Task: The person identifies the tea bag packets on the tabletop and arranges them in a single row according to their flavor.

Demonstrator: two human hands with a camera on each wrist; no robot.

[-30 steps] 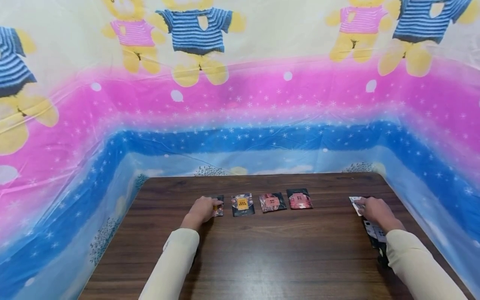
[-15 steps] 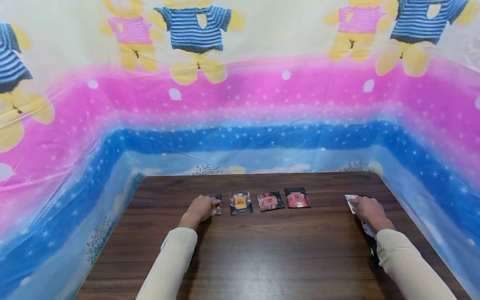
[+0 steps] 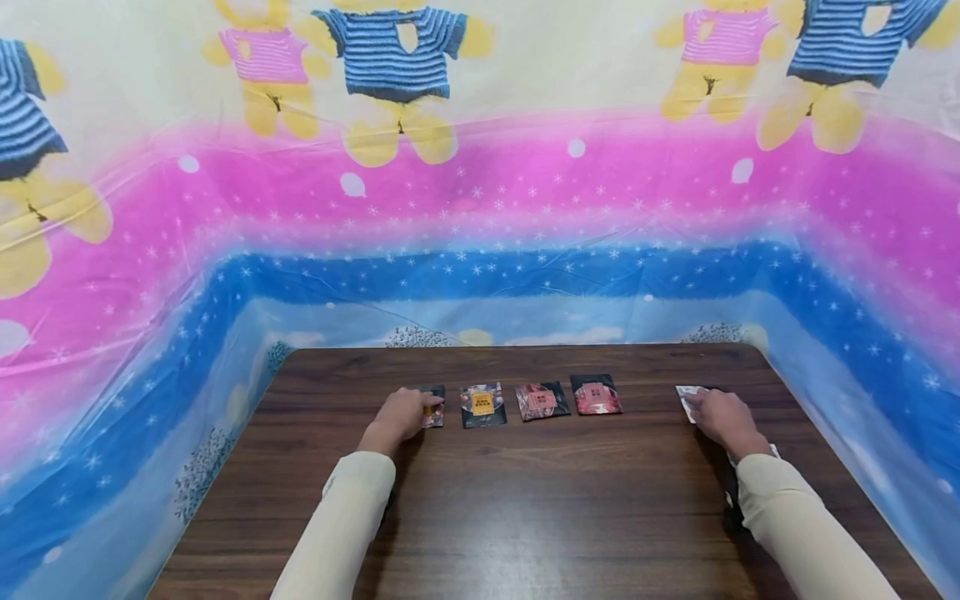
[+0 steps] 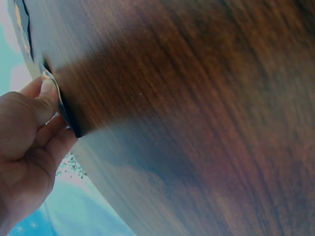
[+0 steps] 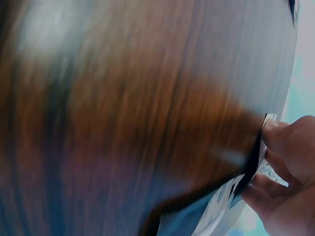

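Observation:
At the left end of a row of small flat packets, my left hand (image 3: 396,418) pinches a dark packet (image 3: 437,419) with colourful print. The left wrist view shows the thumb on top of that packet and the fingers at its edge, close to the tabletop. Over on the right, my right hand (image 3: 724,419) grips a white-and-black packet (image 3: 684,403) between thumb and fingers. In the right wrist view this packet (image 5: 255,160) is tilted. Another packet (image 5: 212,214) with a whitish print lies by it, mostly hidden in the head view under the wrist.
Between the hands lie a yellow-labelled packet (image 3: 483,406), a pink-labelled packet (image 3: 542,402) and a second pink-labelled packet (image 3: 596,395). They rest on a brown wooden table (image 3: 510,500). A printed cloth (image 3: 465,279) hangs round the table's back and sides.
My right hand has shifted left with its white-and-black packet, toward the row. My left hand stays at its packet, and the middle packets have not moved.

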